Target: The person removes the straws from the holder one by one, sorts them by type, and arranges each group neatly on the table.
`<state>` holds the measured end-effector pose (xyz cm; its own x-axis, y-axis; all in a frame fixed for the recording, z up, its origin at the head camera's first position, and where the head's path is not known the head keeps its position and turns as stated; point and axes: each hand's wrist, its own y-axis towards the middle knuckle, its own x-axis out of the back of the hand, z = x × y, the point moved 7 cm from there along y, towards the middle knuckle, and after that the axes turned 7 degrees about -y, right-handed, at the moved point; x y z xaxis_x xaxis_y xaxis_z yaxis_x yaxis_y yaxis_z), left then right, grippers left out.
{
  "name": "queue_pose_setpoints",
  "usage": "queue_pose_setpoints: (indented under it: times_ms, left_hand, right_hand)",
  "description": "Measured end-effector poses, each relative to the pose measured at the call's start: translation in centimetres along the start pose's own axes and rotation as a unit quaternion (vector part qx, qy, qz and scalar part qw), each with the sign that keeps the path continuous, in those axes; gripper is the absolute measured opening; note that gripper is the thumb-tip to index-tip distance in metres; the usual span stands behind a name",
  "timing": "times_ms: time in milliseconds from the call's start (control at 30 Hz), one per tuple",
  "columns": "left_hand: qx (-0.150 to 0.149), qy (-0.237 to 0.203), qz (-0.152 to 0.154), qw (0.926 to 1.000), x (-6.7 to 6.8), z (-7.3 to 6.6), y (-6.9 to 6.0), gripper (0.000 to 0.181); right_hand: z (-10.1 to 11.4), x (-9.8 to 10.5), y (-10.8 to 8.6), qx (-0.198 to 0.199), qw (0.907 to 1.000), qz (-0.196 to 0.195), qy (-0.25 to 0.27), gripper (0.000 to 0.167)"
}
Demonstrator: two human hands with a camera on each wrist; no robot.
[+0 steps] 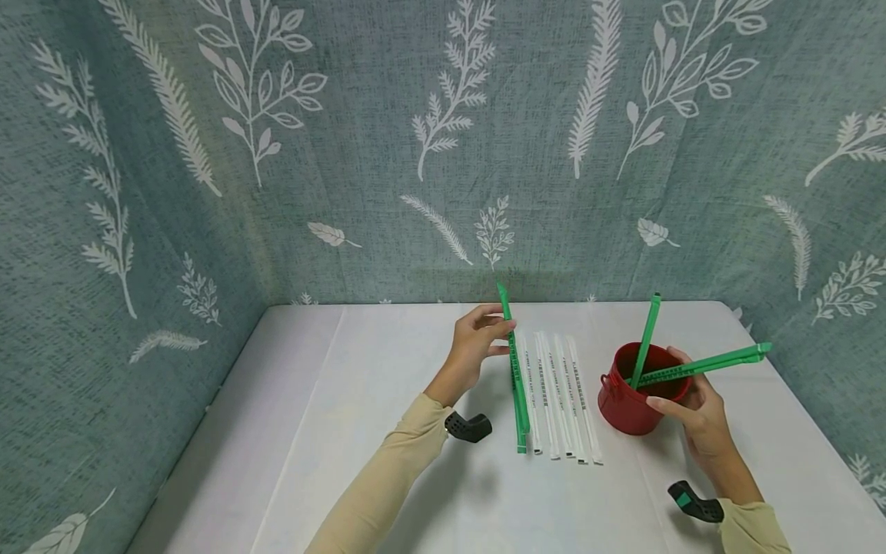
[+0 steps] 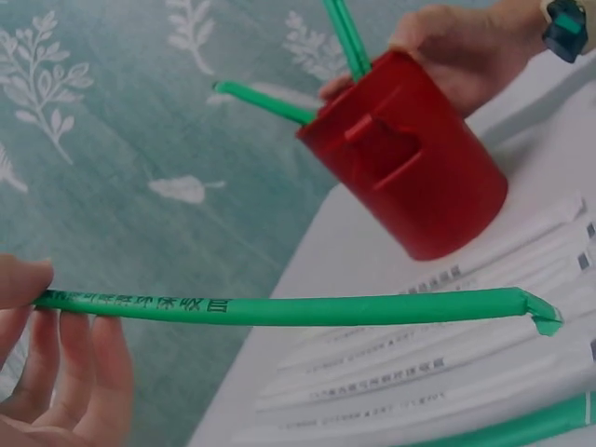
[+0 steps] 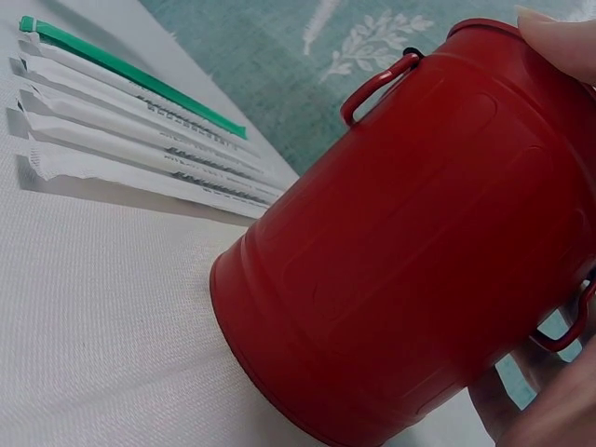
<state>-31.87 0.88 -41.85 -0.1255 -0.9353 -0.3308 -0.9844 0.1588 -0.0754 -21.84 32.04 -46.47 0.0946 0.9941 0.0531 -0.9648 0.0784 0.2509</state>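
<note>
Left hand [image 1: 471, 346] pinches a green paper-wrapped straw [image 1: 514, 354] between thumb and fingertips in the head view, above the left edge of a row of white wrapped straws [image 1: 556, 392] on the white surface [image 1: 374, 431]. The pinched straw's long axis runs away from the person, its far end aimed toward the leaf-printed cloth [image 1: 360, 169] and slanting slightly left, its other end toward the person. The white straws lie roughly parallel with it. To their right, the right hand [image 1: 702, 419] grips a red bucket [image 1: 626, 415], thumb at the near side of the rim and fingers around the far side. Green straws [image 1: 713, 365] stick out of its mouth, some leaning well over to the right, another standing steeper. From the left wrist, the held straw stretches nearly level across the picture, from the thumb and fingers at left to a folded, bent tip at right that turns downward; dark print runs along the held part. A second green straw [image 2: 531, 424] shows at the lower right. From the right wrist, that second straw lies lengthwise beside the white ones, and the bucket slants, its rim to the upper right and base to the lower left.
</note>
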Motion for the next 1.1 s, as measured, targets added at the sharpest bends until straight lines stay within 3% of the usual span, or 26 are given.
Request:
queue_pose_setpoints:
  times_ms: [300,867,1100]
  left_hand:
    - [0.037,0.017,-0.008,0.9992,1.0,1.5,0.3,0.035]
    - [0.064,0.048,-0.016,0.9966,2.3,4.7,2.0,0.042]
    - [0.071,0.066,-0.037,0.9945,2.7,5.6,2.7,0.039]
  right_hand:
    - [0.1,0.0,0.0,-0.003,1.0000,-0.001,0.003,0.075]
    - [0.1,-0.1,0.0,-0.009,0.9999,-0.003,-0.004,0.075]
    - [0.1,-0.1,0.0,-0.006,1.0000,-0.003,-0.002,0.075]
